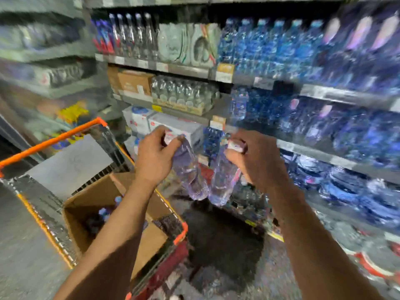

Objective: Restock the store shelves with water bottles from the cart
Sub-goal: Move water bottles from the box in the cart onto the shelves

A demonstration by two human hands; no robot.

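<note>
Your left hand (154,152) grips one clear bottle (190,174) by its neck, your right hand (257,159) grips another (223,180), both dangling right of the cart (54,139).

Your left hand (154,152) pinches a clear water bottle (190,174) by its neck, and your right hand (257,159) grips a second bottle (223,182) at its pale cap. Both bottles hang neck-up and side by side, nearly touching, in front of the shelves (324,94). The picture is badly blurred. To your lower left stands an orange-rimmed cart (65,135) holding an open cardboard box (149,241) with a few bottle tops showing inside. The shelves ahead carry rows of blue bottles (270,46) on the right, clear bottles (132,35) at upper left, and a shrink-wrapped pack (184,92) below them.
</note>
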